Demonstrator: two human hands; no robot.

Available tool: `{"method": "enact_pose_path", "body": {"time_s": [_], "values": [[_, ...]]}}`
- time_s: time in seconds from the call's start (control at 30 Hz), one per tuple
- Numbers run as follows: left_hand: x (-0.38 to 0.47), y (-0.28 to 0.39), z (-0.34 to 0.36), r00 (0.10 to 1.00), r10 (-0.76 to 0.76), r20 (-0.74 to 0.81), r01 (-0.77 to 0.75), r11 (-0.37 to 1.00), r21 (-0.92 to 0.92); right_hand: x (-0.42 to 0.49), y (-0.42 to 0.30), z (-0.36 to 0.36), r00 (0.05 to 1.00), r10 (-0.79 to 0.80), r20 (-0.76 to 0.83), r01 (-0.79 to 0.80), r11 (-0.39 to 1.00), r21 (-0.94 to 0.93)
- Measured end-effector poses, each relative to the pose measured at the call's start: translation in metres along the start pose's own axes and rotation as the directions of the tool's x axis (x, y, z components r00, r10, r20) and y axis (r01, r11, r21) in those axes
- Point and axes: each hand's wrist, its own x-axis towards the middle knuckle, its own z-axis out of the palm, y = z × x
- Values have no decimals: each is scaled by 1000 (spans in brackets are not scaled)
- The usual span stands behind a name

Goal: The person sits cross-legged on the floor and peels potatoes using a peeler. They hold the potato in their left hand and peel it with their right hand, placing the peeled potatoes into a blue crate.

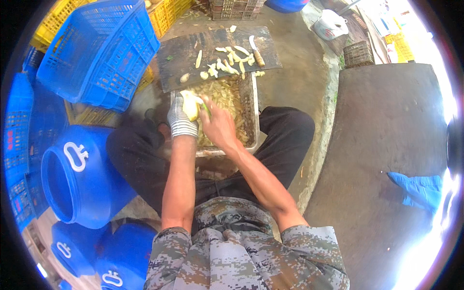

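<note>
My left hand, in a striped knit glove, grips a pale yellow, peeled-looking vegetable over a white-rimmed crate. My bare right hand is closed around a small green-handled tool, its working end against the vegetable; the tool's kind is mostly hidden by my fingers. Many pale peelings lie in the crate below. Across the crate's far end rests a dark wooden board, bearing pale pieces and a knife with a wooden handle.
A blue plastic basket stands at the upper left, near yellow crates. Blue barrels are on the left. To the right lies a concrete slab with a blue cloth. A white bucket stands at the upper right.
</note>
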Motion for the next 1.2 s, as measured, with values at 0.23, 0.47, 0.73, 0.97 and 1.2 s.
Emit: {"method": "enact_pose_path", "body": {"time_s": [0.23, 0.47, 0.73, 0.97, 1.2], "values": [[-4, 19, 9, 984, 22, -176, -30, 999, -39, -40, -2, -30, 980, -158, -123, 164, 986, 39], [9, -1, -4, 996, -70, -62, 67, 996, -54, 24, -8, -12, 993, 92, 72, -90, 996, -30], [5, 12, -4, 947, 101, -305, -50, 984, 170, -60, 4, -16, 991, -78, 109, 88, 992, -87], [-1, 8, 4, 995, -55, -87, 45, 992, -114, 18, -9, -26, 995, 81, 55, -81, 997, 1], [4, 16, -8, 960, -10, -281, 33, 996, 77, -35, 3, -4, 986, -12, 164, 15, 1000, -16]]}}
